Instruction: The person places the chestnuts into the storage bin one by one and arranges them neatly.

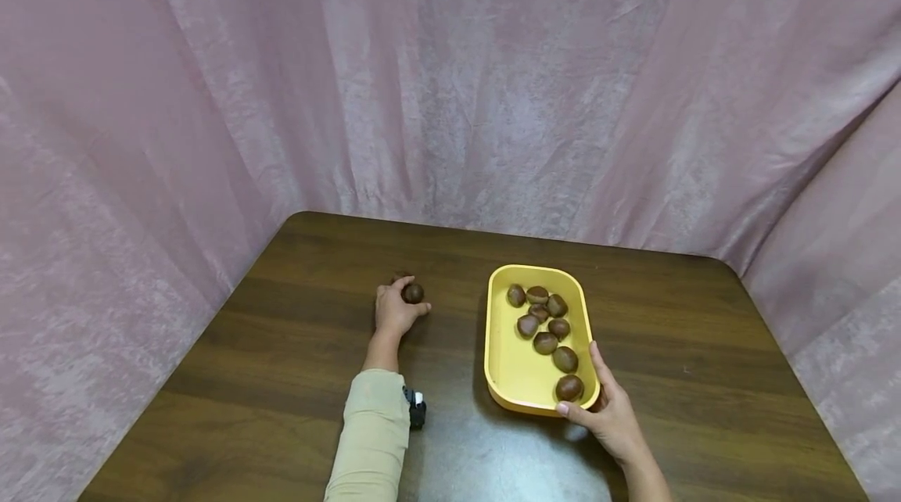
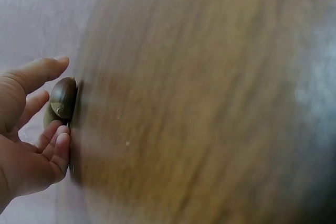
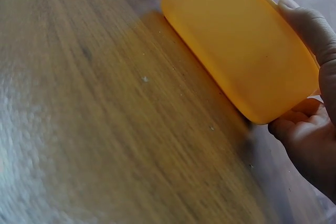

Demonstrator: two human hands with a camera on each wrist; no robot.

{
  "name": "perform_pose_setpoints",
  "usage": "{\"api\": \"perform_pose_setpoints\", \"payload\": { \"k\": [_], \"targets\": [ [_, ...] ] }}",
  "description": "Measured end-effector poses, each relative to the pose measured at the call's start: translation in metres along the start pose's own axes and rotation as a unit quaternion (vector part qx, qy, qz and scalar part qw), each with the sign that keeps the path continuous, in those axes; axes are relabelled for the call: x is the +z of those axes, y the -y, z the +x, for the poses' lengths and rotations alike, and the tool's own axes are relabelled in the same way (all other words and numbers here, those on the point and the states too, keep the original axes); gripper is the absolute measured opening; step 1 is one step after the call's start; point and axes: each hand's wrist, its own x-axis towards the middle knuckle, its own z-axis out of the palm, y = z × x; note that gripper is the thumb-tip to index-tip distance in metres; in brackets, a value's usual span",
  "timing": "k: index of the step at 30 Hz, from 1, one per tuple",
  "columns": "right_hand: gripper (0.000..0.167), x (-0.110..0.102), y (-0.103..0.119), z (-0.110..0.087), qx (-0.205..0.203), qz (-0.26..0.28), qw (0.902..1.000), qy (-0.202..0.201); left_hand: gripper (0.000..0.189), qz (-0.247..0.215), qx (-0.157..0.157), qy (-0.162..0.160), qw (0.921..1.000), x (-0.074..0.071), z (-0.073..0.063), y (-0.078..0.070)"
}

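Observation:
On the left part of the table, my left hand (image 1: 396, 311) reaches around a brown chestnut (image 1: 413, 293), thumb and fingers spread on either side of it. In the left wrist view the thumb stands apart from this chestnut (image 2: 64, 97), while the fingers curve close by. A second chestnut (image 1: 401, 277) lies just behind, partly hidden by the fingers. My right hand (image 1: 614, 416) grips the near right corner of a yellow plastic container (image 1: 508, 365), thumb at the rim and fingers at the side. Several chestnuts (image 1: 545, 342) lie inside, mostly toward its right side.
The dark wooden table (image 1: 267, 408) has rounded far corners. Pink curtains (image 1: 493, 95) hang behind it and along both sides. A small black device (image 1: 417, 410) is strapped to the left wrist, beside the beige sleeve (image 1: 369, 439).

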Motion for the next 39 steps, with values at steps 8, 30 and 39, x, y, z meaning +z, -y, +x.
{"api": "perform_pose_setpoints", "payload": {
  "k": [8, 30, 39],
  "targets": [
    [0.105, 0.000, -0.001, -0.001, -0.008, 0.012, 0.9999, 0.004, 0.046, 0.011, -0.012, 0.023, 0.9996, 0.001, -0.003, -0.003],
    [0.105, 0.000, -0.004, 0.000, -0.010, 0.029, 0.9995, 0.005, 0.042, -0.044, -0.016, 0.046, 0.9978, -0.004, -0.012, -0.013],
    [0.105, 0.000, -0.004, 0.000, -0.005, 0.029, 0.9996, 0.002, 0.042, -0.085, 0.001, 0.059, 0.9946, -0.004, -0.020, -0.025]
  ]
}}
